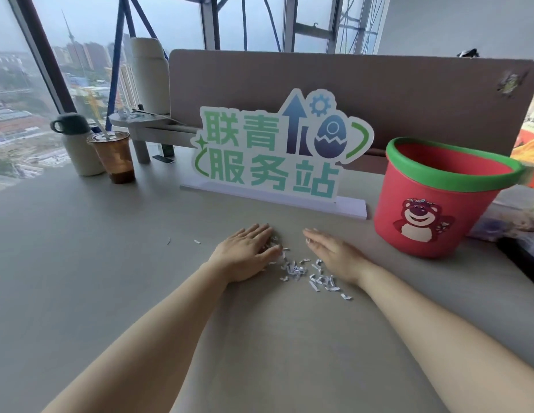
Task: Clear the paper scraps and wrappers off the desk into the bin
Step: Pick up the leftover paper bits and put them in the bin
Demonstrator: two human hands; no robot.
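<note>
Scraps [301, 271] lie between my left hand [244, 253] and right hand [334, 257], both flat, straight-fingered and holding nothing, so I should squeeze them into one heap before carrying it to the bin [468, 216] beyond my right hand.

The tabletop [80, 278] is a smooth, matt grey surface with a faint sheen at the far left. The paper scraps [295, 271] in the near middle are thin white paper, curled, with small printed marks. On the right, the bin [468, 216] looks like matt red plastic with a smooth green rim and a flat printed bear on its wall. The sign [271, 150] is smooth printed board with a slight gloss, on a white base. Behind it, the partition [408, 93] looks like matt brown felt-like cloth. At the far left, the cup [115, 156] is clear glossy plastic, and the flask [80, 156] is matt cream with a dark lid.
</note>
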